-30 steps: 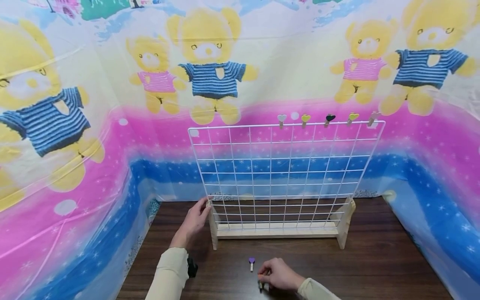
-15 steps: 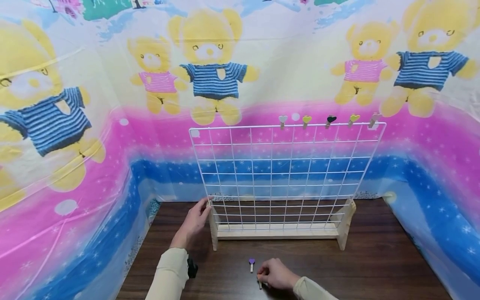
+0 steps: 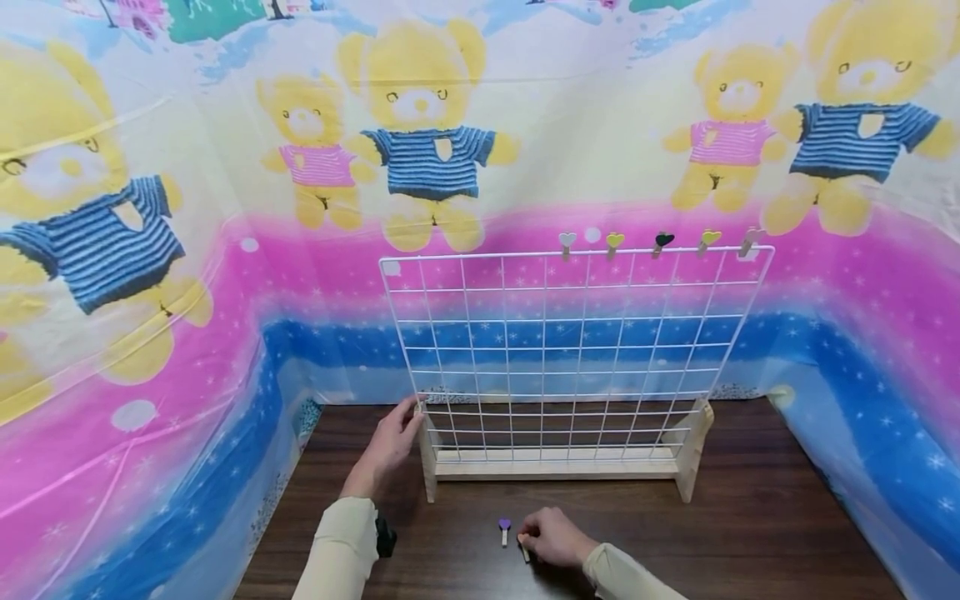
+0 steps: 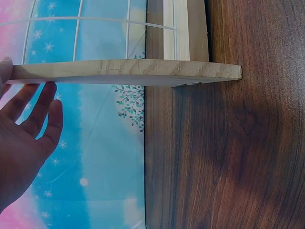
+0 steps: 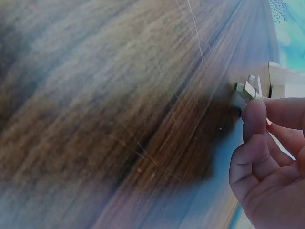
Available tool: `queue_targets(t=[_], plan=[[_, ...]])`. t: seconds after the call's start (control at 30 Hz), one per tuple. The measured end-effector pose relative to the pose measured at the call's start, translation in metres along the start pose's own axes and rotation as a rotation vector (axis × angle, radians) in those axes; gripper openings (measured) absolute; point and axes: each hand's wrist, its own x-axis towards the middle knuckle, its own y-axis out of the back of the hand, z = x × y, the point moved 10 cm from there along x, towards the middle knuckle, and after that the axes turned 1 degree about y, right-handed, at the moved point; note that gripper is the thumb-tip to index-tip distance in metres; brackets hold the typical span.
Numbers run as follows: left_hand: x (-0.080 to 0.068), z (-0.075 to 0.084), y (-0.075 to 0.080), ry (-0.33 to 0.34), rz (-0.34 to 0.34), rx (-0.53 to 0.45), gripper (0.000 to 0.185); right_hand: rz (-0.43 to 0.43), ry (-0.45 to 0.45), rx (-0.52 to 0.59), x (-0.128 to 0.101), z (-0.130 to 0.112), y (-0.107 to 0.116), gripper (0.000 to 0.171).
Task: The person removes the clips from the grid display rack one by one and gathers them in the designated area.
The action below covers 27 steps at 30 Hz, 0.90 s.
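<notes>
A white wire grid point(image 3: 570, 350) stands upright in a wooden stand point(image 3: 555, 467) on the dark wooden table point(image 3: 750, 533). Several heart-topped clips point(image 3: 613, 242) are pegged along the right part of its top wire. My left hand point(image 3: 408, 414) rests with straight fingers against the stand's left post point(image 4: 124, 71); the fingers point(image 4: 40, 112) lie beside the wood. My right hand point(image 3: 529, 542) is low on the table in front of the stand and pinches a small plain wooden clip point(image 5: 248, 89) between thumb and fingertips. A purple heart clip point(image 3: 504, 527) lies just left of that hand.
A plastic sheet printed with teddy bears point(image 3: 420, 142) walls in the table at the back and on both sides. The stand's right foot point(image 3: 690, 454) sits near the back right of the table.
My right hand has shifted slightly away from the front edge, taking the wooden clip with it. The left hand and the grid have not moved.
</notes>
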Motion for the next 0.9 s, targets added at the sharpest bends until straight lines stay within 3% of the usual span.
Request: queue_targets(t=[0.23, 0.9], plan=[[0.0011, -0.0014, -0.0001, 0.002, 0.003, 0.009, 0.037, 0.029, 0.041, -0.132, 0.0041, -0.0012, 0.0051, 0.007], [0.0006, 0.0009, -0.0006, -0.005, 0.003, 0.006, 0.037, 0.037, 0.037, -0.175, 0.0054, 0.0013, 0.0048, 0.007]])
